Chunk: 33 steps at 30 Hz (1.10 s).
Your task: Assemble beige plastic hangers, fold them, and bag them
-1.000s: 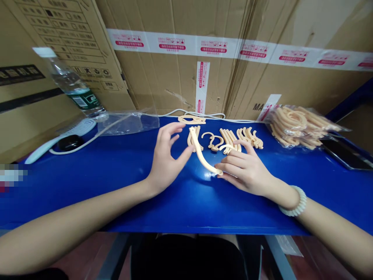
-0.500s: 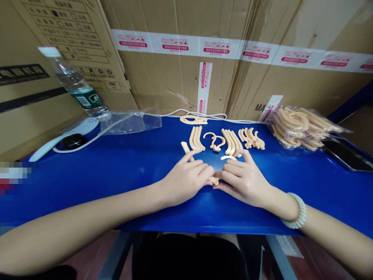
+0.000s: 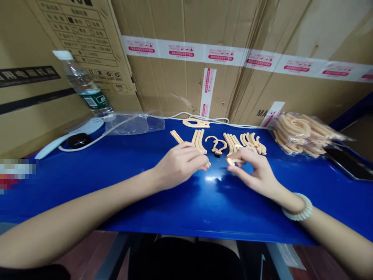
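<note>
1. Fingers of the left hand are curled closed around a long curved beige plastic strip; one end juts out past the knuckles toward the back edge of the blue worktop, the other shows at the fingertips.
2. Fingers of the right hand are pinched, thumb against forefinger, on a small beige hook piece; the other fingers are loosely spread. A pale bead bracelet sits on that wrist.
3. Both pieces are held just above the middle of the worktop, their near ends close together but apart.
4. As a judgement: the two ends look meant to meet, so a steady left grip and a fine, aligned pinch on the right would serve best; a tilted end could slip.
5. Behind the hands, toward the back edge, lie sorted rows of beige parts. A clear bag of parts lies at the back right, a water bottle at the back left.
</note>
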Available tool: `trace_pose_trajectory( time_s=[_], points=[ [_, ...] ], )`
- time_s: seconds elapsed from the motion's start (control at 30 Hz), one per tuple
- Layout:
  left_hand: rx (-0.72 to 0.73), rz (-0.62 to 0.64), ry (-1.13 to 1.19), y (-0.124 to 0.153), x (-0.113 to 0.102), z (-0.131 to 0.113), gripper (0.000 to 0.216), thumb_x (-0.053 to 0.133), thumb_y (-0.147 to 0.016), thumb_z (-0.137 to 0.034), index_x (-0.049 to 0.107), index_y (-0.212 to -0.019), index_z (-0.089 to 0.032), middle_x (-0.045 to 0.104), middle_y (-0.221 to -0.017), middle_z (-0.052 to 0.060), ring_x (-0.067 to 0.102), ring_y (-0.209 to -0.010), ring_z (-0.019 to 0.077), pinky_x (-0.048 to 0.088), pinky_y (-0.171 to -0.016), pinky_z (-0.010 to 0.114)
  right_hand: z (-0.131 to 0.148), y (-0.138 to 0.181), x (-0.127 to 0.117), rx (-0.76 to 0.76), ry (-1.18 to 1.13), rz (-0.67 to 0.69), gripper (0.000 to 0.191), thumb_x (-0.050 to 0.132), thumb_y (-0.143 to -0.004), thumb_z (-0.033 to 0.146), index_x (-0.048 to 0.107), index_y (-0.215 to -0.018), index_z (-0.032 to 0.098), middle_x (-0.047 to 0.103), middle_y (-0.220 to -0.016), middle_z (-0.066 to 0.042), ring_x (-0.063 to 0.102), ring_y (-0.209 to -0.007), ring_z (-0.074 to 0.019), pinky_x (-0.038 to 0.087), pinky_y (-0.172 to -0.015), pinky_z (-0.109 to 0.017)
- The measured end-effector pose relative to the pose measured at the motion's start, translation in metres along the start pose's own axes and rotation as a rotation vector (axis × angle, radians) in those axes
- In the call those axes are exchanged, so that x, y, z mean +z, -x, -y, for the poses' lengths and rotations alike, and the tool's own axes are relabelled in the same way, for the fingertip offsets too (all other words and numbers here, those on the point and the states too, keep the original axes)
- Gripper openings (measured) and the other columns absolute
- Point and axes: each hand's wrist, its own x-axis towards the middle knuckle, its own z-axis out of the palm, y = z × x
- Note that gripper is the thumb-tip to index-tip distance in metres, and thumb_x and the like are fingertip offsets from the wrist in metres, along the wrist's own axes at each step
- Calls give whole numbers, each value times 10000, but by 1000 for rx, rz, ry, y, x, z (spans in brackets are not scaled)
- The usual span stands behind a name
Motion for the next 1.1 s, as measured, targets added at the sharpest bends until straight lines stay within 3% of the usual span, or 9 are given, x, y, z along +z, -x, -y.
trace_pose_trajectory(
  time_s=[0.17, 0.3, 0.63, 0.93, 1.1],
  points=[
    [-58, 100, -94, 1, -7, 52, 249, 460, -1019, -306, 676, -935, -213, 713, -860, 61, 641, -834, 231, 463, -936, 414, -13, -2, -3, 36, -12, -68, 103, 666, -979, 314, 685, -974, 213, 700, -916, -41, 635, -830, -220, 480, -788, -368],
    [-68, 169, -62, 4, -2, 73, 254, 444, -1017, -270, 678, -948, -196, 687, -857, 78, 624, -836, 236, 469, -875, 391, -13, -1, -1, 22, 13, -61, 101, 661, -984, 318, 696, -983, 223, 713, -938, -50, 649, -882, -242, 493, -833, -400],
    [-2, 253, -93, 7, 1, 70, 271, 413, -1023, -191, 677, -1088, -198, 692, -1090, 99, 598, -1063, 247, 475, -943, 383, -24, -1, -2, 28, 131, -72, 122, 694, -958, 342, 722, -1021, 241, 672, -1057, -77, 618, -1053, -288, 478, -951, -477],
    [-125, 160, -31, 7, 12, 61, 242, 459, -1014, -300, 656, -1009, -159, 661, -1020, 122, 632, -953, 261, 517, -871, 407, -35, -18, 3, -63, 275, 66, 114, 666, -961, 261, 730, -1038, 208, 642, -1108, -115, 583, -1048, -309, 469, -928, -529],
    [-161, 126, -52, 10, 17, 56, 216, 479, -1006, -302, 642, -1055, -168, 668, -1069, 119, 632, -1025, 261, 522, -917, 409, -45, -35, 14, -49, 353, 140, 79, 704, -930, 207, 741, -999, 205, 654, -1102, -103, 571, -1068, -297, 467, -947, -510]
  ],
)
